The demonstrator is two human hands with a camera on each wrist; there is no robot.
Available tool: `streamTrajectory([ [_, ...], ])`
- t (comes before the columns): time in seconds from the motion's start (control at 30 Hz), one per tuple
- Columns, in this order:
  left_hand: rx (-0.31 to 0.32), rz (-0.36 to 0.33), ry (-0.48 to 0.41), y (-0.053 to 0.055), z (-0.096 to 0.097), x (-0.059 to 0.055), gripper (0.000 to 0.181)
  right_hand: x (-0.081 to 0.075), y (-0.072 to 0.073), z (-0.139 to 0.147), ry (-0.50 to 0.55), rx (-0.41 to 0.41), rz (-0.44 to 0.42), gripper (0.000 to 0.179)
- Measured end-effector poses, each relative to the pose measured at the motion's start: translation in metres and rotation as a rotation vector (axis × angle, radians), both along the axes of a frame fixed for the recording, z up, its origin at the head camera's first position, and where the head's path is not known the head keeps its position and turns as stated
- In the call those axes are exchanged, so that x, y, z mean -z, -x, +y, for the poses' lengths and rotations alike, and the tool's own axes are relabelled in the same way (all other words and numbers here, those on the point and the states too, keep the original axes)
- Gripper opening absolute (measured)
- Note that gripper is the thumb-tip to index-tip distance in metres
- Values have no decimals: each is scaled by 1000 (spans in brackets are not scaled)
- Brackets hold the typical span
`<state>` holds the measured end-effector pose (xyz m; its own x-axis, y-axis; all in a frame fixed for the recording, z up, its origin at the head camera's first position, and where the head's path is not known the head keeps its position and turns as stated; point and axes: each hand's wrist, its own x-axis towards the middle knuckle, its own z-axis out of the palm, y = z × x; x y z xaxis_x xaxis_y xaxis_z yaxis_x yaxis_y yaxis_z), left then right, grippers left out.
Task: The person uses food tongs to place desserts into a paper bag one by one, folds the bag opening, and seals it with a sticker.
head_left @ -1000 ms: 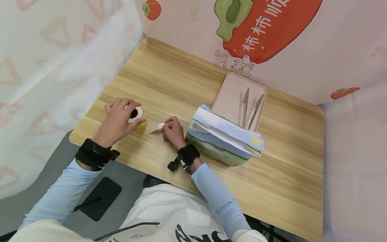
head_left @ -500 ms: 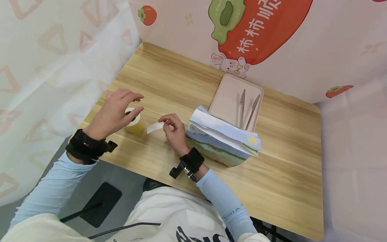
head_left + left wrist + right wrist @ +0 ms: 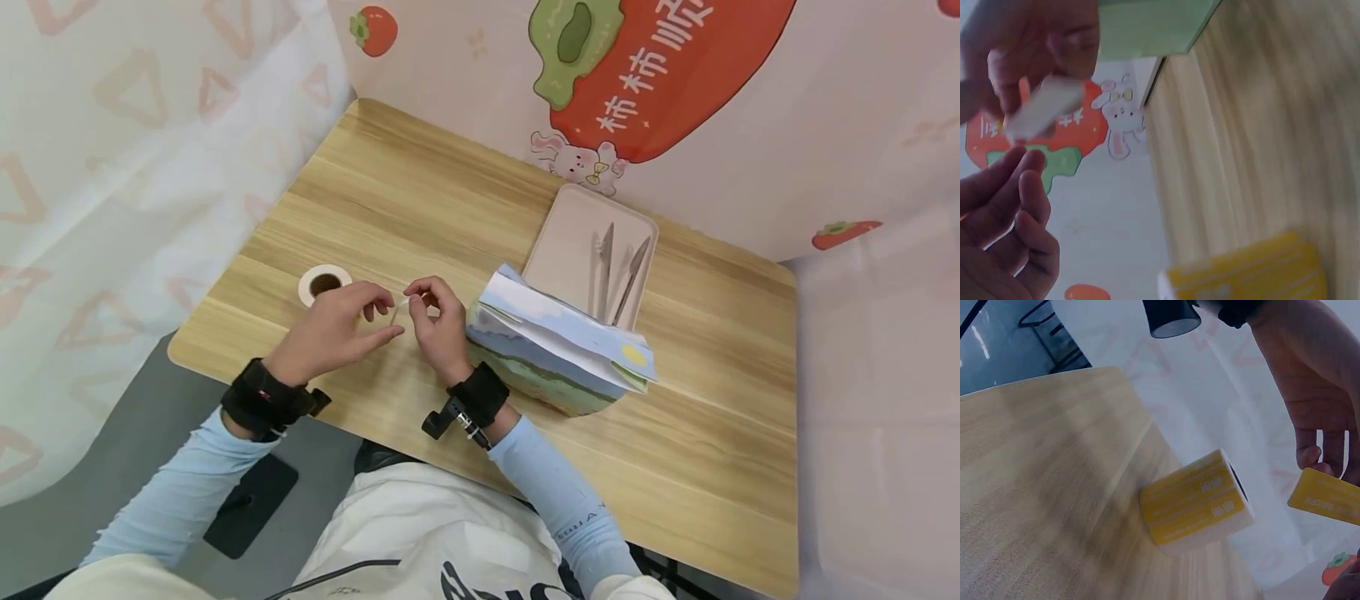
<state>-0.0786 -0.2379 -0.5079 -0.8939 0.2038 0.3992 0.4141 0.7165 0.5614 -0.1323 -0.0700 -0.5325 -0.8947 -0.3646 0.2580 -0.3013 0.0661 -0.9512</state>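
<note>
My right hand point(image 3: 441, 329) pinches a small label sticker point(image 3: 1329, 497), yellow with pale print on one side and white on the other. Facing it, my left hand point(image 3: 333, 329) has its fingers loosely bent, the fingertips right at the sticker's edge in the left wrist view. The sticker is blurred there. Behind the left hand, a roll of yellow labels point(image 3: 1194, 506) stands on end on the table, its white top and dark core showing in the head view. Close to the right of my right hand is a paper bag point(image 3: 547, 367) printed with a landscape, its top folded over.
Behind the bag lies a pale pink tray point(image 3: 562, 229) with two slim utensils point(image 3: 630, 279) on it. The wooden table point(image 3: 697, 450) ends near my body at the front. Printed curtains point(image 3: 450, 100) enclose the back and sides.
My left hand was at the roll a second ago, lifted away from it, and has moved right to the sticker. The right hand has kept its pinch, with the sticker turned edge-on.
</note>
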Motion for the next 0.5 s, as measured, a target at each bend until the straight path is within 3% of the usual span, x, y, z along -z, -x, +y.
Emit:
streamTrajectory([
  [0.17, -55, -28, -21, 2, 12, 5, 7, -3, 0, 1, 1, -2, -22, 13],
  [0.3, -84, -54, -77, 1, 12, 7, 4, -5, -2, 4, -1, -38, -29, 16],
  [0.5, -69, -62, -142, -1, 7, 13, 7, -14, -4, 10, -84, -101, 99, 16],
])
